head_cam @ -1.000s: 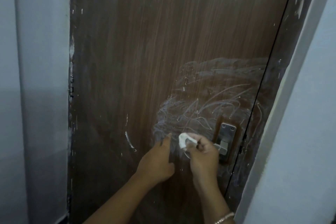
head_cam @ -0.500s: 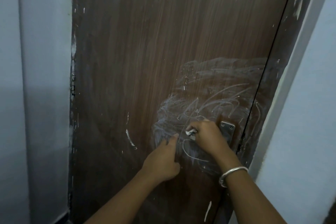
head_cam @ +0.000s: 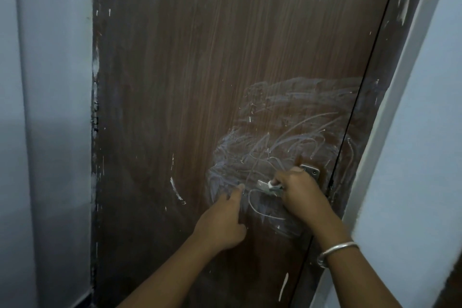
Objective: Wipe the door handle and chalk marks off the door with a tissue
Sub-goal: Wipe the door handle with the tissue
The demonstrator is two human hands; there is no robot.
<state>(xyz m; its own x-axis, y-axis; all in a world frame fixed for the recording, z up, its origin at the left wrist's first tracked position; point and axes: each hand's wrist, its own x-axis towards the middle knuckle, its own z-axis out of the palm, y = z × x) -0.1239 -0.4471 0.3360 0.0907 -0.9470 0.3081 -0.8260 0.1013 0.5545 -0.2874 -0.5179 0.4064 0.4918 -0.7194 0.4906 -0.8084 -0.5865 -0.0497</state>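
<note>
Both hands are up at the door point(head_cam: 175, 82). The right hand point(head_cam: 302, 195) is curled round the door handle point(head_cam: 263, 184) and pinches a small white tissue point(head_cam: 271, 184) against the metal lever, whose free end pokes out just left of the knuckles. Only a scrap of the tissue shows between finger and thumb. The left hand point(head_cam: 222, 217) holds nothing. Its forefinger is stretched out with the tip touching the wood just left of the lever's end, and the other fingers are loosely bent. The handle's mounting plate point(head_cam: 311, 171) peeks out just above the right hand. Chalk marks point(head_cam: 280, 132) spread as scribbles and a smeared haze above both hands, and more loops run below the lever, between the two hands.

By the look of it, wiping the handle is the step in hand, and the chalk is hardly cleared. The next move calls for rubbing along the lever to its end, then carrying the tissue up onto the scribbles. So small a wad will likely clog with dust and need refolding.
</note>
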